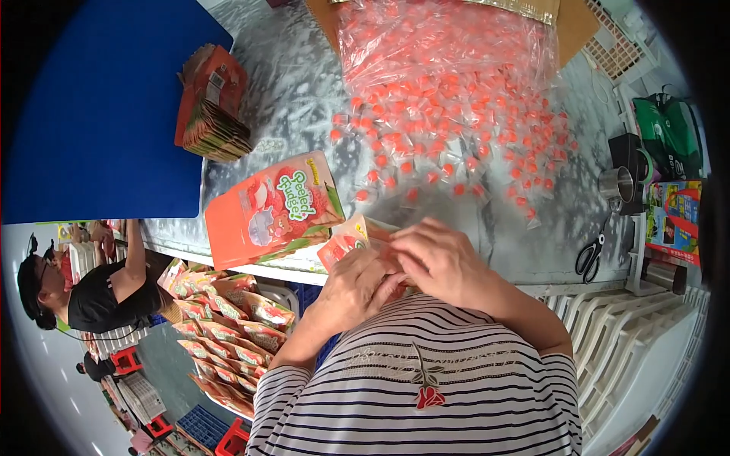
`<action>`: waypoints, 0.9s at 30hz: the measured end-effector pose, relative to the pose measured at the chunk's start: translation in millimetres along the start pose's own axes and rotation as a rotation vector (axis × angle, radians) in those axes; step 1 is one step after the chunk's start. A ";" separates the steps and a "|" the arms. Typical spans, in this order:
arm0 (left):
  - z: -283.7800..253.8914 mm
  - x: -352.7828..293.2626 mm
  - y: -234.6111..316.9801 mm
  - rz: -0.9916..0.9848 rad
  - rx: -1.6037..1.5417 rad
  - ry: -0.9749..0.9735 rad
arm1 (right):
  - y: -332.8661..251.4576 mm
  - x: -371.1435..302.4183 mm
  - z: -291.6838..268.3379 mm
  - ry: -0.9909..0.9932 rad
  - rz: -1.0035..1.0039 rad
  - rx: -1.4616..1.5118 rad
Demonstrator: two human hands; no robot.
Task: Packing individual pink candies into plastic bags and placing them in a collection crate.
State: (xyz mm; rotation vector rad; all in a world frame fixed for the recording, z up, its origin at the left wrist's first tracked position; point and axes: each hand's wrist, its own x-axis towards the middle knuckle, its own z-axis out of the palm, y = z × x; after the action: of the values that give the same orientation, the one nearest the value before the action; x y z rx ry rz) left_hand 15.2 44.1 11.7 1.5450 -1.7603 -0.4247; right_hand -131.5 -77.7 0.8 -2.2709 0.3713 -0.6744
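Observation:
Close to my body, at the table's near edge, a small red candy pouch [344, 244] is held upright between my hands. My left hand [357, 283] is closed round its side. My right hand [441, 260] bends its fingers over the pouch's other side, with the fingertips partly hidden. Just left of them lies a larger flat red pouch [275, 209] with a printed front. Beyond my hands spreads a heap of red candies in clear wrappers [456, 114], spilling from a clear plastic bag [449, 42] in an open carton.
A stack of flat pouches [217, 106] stands at the back left beside a blue board [114, 106]. Filled pouches [228, 327] crowd a crate at lower left. Black scissors [590, 258] and a metal cup [615, 184] sit at right. Another person [99, 292] works at far left.

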 end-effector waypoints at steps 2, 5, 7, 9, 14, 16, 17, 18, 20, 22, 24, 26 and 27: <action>-0.5 -3.2 4.2 -0.017 -0.006 -0.014 | -6.2 -3.9 1.6 -0.094 -0.017 0.005; 1.8 -8.6 4.1 -0.017 0.018 0.000 | 7.5 -5.9 1.6 -0.259 0.160 0.235; -2.2 -10.7 0.3 -0.106 0.066 0.015 | 20.8 -7.2 8.0 0.085 0.384 0.651; -5.2 -9.5 -4.8 -0.104 0.067 0.037 | 51.0 -9.4 3.2 0.229 0.398 0.105; -4.4 -7.5 -8.9 -0.181 0.036 0.072 | 125.9 -28.8 -4.9 0.148 0.368 -0.467; -2.1 -6.1 -8.1 -0.168 0.032 0.071 | 128.7 -28.1 7.6 0.174 0.383 -0.505; -1.1 -5.4 -7.3 -0.162 0.032 0.066 | 127.3 -25.2 14.2 0.199 0.399 -0.543; -0.3 -4.9 -6.6 -0.155 0.031 0.060 | 125.4 -21.6 20.4 0.199 0.396 -0.540; 1.5 -5.5 -7.6 -0.151 0.029 0.062 | 119.2 -13.2 33.2 0.189 0.486 -0.577; 2.3 -6.3 -8.8 -0.144 0.023 0.063 | 120.0 -9.4 47.0 0.222 0.471 -0.591; 2.3 -7.0 -9.5 -0.173 0.018 0.016 | 121.3 -7.4 55.8 0.261 0.455 -0.594; 2.9 -7.8 -8.8 -0.182 0.028 0.018 | 122.6 -9.1 60.1 0.227 0.448 -0.603; 3.3 -7.8 -8.7 -0.191 0.036 0.020 | 123.3 -10.6 62.3 0.194 0.442 -0.613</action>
State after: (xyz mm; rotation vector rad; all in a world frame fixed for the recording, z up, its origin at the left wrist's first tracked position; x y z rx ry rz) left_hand 19.0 49.0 1.2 1.7443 -1.6194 -0.4708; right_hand -112.7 -123.4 -128.7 -2.5460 1.2782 -0.5981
